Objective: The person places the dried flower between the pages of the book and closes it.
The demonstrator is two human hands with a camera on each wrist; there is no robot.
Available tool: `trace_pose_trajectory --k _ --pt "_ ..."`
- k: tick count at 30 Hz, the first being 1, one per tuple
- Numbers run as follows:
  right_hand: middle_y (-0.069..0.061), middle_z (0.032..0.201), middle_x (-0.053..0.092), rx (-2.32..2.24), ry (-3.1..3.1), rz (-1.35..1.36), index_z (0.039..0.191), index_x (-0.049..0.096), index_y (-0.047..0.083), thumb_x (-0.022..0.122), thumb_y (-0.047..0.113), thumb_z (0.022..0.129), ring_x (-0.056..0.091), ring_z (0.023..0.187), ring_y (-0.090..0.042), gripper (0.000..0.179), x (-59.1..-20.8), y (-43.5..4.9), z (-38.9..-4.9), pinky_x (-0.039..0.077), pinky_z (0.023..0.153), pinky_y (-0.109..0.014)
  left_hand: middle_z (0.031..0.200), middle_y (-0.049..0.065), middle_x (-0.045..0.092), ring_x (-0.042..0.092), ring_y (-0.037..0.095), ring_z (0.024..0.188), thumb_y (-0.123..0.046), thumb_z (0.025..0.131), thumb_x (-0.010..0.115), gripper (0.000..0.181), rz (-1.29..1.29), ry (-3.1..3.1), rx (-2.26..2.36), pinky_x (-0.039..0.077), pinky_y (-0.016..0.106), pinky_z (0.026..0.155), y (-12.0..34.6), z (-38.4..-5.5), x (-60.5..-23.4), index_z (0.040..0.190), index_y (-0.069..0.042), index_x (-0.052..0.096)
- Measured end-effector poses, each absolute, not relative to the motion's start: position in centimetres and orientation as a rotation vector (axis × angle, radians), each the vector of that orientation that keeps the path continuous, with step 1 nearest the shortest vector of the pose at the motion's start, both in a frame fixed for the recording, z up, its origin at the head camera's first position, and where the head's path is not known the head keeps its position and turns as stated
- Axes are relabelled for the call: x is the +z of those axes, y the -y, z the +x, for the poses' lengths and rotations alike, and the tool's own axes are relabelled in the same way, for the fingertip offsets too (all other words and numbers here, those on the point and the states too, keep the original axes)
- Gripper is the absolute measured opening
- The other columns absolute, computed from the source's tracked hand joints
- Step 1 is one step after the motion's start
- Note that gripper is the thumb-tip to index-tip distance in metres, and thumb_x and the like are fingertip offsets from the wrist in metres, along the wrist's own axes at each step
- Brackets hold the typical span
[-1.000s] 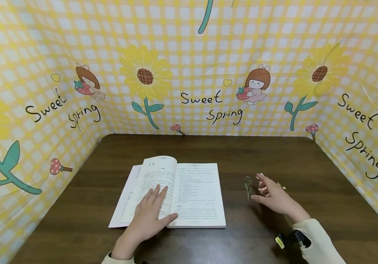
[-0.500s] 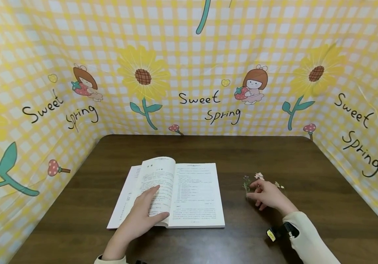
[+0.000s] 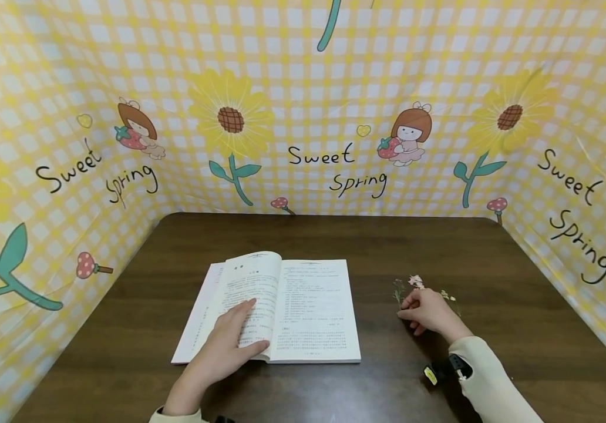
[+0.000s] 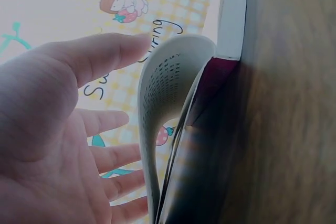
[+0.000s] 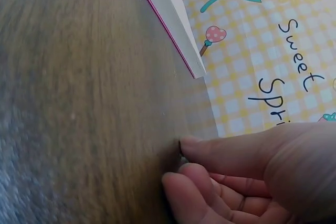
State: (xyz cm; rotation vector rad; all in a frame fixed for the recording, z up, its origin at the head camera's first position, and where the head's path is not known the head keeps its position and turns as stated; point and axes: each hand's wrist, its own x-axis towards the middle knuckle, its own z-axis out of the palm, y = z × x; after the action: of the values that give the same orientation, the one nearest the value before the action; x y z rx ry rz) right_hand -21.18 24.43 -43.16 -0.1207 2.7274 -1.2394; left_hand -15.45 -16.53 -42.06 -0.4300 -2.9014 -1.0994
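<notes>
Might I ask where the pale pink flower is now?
In the head view, the pale pink flower lies right of the open book, just beyond the right hand.

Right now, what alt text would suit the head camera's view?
A person's left hand rests on an open book while the right hand appears to pinch a small sprig near other flowers. Behind the dark table hangs yellow checked cloth.

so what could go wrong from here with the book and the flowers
The thin sprig might bend or snap, with the right hand curled close at its stem. That hand could also nudge the pink flowers right beside it. The open book's left page bows upward by the left hand, so it may flop over if let go.
</notes>
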Motion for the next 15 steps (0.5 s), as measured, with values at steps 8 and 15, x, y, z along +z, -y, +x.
trace_pose_trajectory --k 8,15 --pt "-0.003 0.062 0.060 -1.158 -2.793 -0.134 0.077 0.068 -0.001 0.072 -0.002 0.084 0.060 0.051 -0.016 0.008 -42.80 -24.67 -20.75 0.055 0.048 -0.032 0.153 0.025 0.036 0.028 0.046 0.141 -0.026 0.087 0.076 0.080 -0.433 2.923 -1.087 0.025 0.060 0.111 16.49 -15.38 -42.12 0.150 0.002 0.037" --pt "0.000 0.056 0.053 -0.984 -2.902 -0.260 0.071 0.066 0.003 0.066 -0.002 0.086 0.057 0.043 -0.014 0.016 -42.63 -24.64 -20.57 0.051 0.044 -0.029 0.152 0.026 0.037 0.029 0.047 0.140 -0.026 0.087 0.075 0.078 -0.434 2.922 -1.049 0.026 0.060 0.111 16.51 -15.39 -42.24 0.149 0.003 0.038"
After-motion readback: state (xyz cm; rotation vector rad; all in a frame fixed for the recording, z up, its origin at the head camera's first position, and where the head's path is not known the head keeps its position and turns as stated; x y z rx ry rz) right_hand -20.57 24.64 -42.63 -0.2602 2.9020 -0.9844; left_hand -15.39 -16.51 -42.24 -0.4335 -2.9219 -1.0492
